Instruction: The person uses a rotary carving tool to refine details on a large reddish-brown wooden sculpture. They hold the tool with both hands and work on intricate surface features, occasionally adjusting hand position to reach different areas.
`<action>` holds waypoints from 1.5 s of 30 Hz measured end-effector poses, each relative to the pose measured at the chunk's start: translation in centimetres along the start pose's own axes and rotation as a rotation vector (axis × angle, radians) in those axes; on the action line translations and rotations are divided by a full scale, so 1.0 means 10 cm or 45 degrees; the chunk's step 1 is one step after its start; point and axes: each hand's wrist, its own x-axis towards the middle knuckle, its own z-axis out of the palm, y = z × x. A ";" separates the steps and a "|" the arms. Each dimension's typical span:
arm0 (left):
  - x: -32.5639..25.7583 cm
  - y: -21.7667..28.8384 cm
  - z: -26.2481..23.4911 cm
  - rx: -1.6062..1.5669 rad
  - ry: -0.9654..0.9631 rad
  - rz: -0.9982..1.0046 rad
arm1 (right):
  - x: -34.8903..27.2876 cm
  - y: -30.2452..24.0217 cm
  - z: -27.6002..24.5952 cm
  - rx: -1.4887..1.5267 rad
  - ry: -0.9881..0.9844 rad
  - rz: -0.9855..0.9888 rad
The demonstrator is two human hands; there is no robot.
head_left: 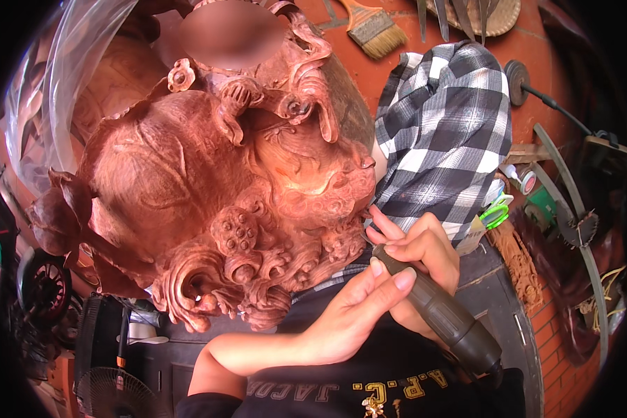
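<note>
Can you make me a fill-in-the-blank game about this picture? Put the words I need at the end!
1. The person's left hand and ____ are holding the dark cylindrical tool.
2. The big carving is mostly on the ____ side of the picture.
3. The checked cloth is black and ____.
4. The paintbrush lies near the ____ edge of the picture.

Missing words: right hand; left; white; top.

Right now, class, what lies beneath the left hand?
Around the edges of the left hand show a dark cylindrical tool, the right hand and a black shirt. Whatever the palm covers cannot be seen.
</note>
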 end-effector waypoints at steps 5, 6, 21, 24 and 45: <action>0.00 0.02 0.04 -0.031 0.034 0.021 | 0.01 0.00 0.00 -0.001 -0.009 0.030; 0.00 0.01 0.04 -0.033 0.025 0.032 | 0.01 0.00 0.00 -0.001 -0.012 0.031; -0.01 -0.03 0.03 0.022 -0.010 0.083 | 0.02 0.00 -0.12 0.070 -0.204 0.064; -0.04 -0.04 0.01 0.012 -0.034 0.072 | 0.03 -0.02 -0.11 0.103 -0.206 0.090; 0.03 0.08 0.10 0.080 0.071 -0.066 | 0.00 -0.02 -0.11 0.093 -0.191 0.174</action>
